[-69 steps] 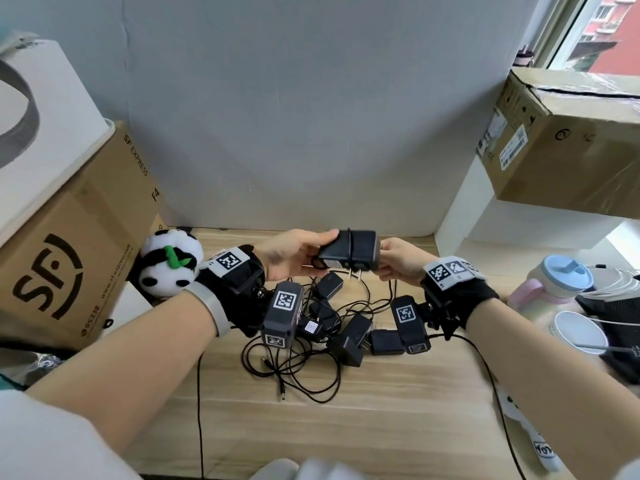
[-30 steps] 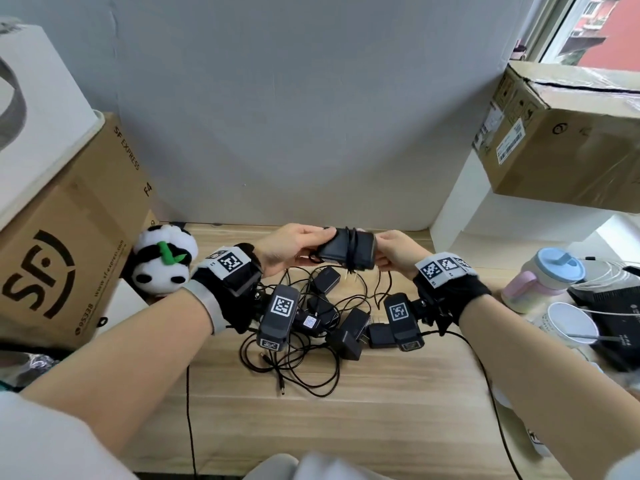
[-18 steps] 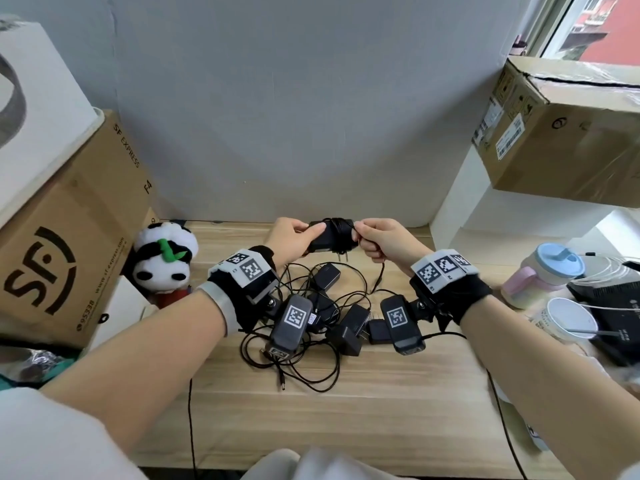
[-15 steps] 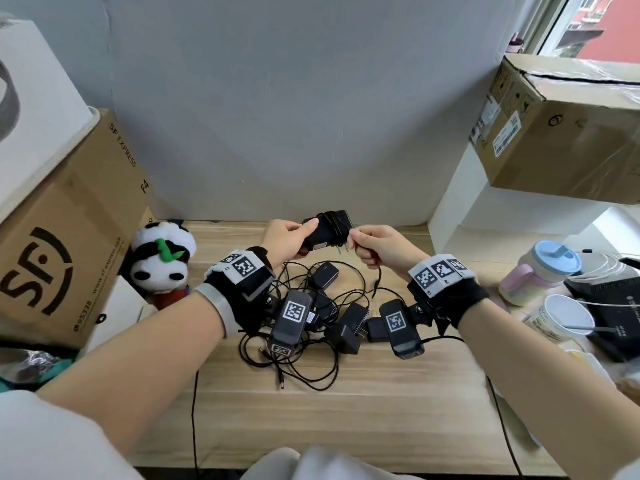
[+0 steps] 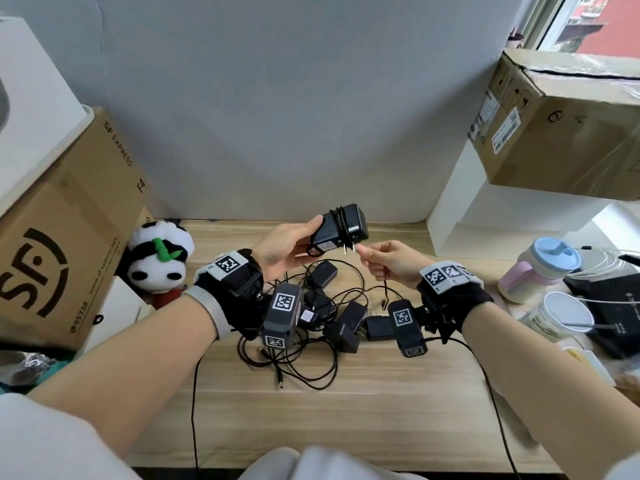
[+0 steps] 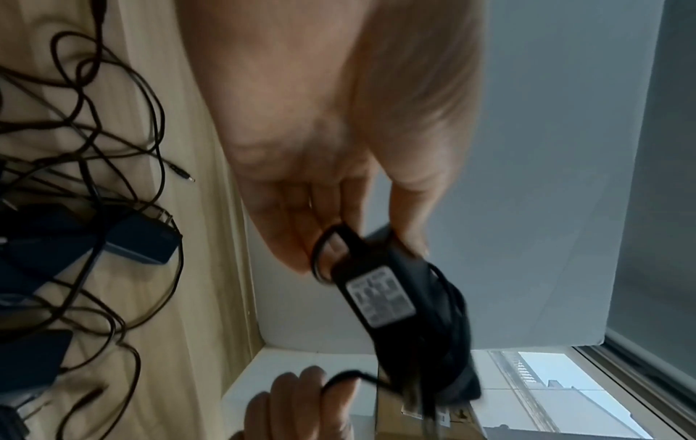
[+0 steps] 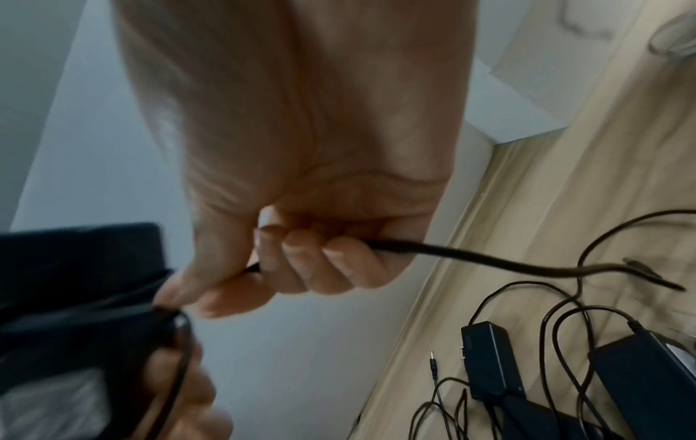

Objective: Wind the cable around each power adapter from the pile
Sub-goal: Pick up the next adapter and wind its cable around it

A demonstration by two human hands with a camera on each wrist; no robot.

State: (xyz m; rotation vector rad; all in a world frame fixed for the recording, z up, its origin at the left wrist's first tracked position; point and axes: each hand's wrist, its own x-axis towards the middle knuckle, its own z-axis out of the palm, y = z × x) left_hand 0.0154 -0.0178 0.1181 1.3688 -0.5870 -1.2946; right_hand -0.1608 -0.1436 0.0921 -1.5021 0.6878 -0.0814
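Black adapter (image 5: pixel 341 226), part-wound, held aloft over worktop (image 5: pixel 381 403) rear edge in left grip (image 5: pixel 282 249); right grip (image 5: pixel 391 261) pinches cable (image 7: pixel 489 256) tail. Risk: slack loosens coils; tail snags pile (image 5: pixel 332 320).

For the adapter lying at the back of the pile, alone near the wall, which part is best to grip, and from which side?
Judging from the head view, grip the small black adapter across its two long sides, coming from above. It lies flat on the wooden table with its top free; its cable leaves toward the pile, so fingers should stay clear of that end.
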